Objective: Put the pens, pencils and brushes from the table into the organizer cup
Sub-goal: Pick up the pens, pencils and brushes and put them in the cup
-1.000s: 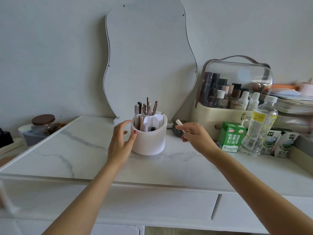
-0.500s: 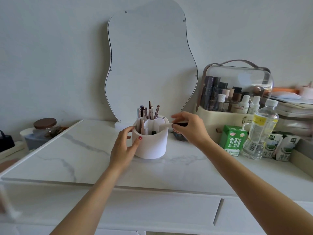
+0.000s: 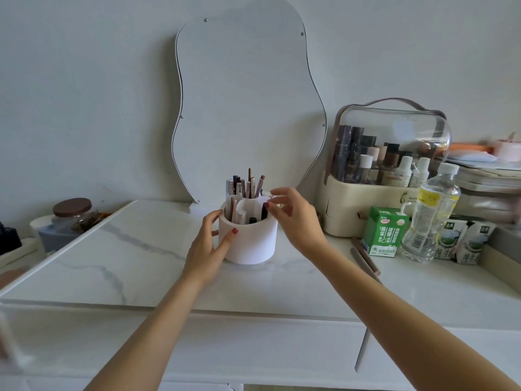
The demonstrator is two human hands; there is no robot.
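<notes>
The white organizer cup [image 3: 251,244] stands mid-table with divided compartments. Several pens, pencils and brushes [image 3: 248,184] stick up from its back section, and a black pen [image 3: 264,211] and a white one [image 3: 242,217] sit lower in front. My left hand [image 3: 210,244] grips the cup's left wall, thumb on the front. My right hand [image 3: 296,218] hovers over the right rim with fingers spread and nothing in them, fingertips just beside the black pen. Two brown pencils [image 3: 365,259] lie on the table to the right of my right forearm.
A wavy mirror [image 3: 248,94] leans on the wall behind the cup. At right stand a cream cosmetics case [image 3: 352,215], a green carton [image 3: 384,234], a water bottle [image 3: 431,218] and small cartons. A lidded jar [image 3: 72,218] sits at far left.
My right hand brought a white-tipped pen from the right to the cup, and its fingers have spread apart over the rim. My left hand stayed on the cup.
</notes>
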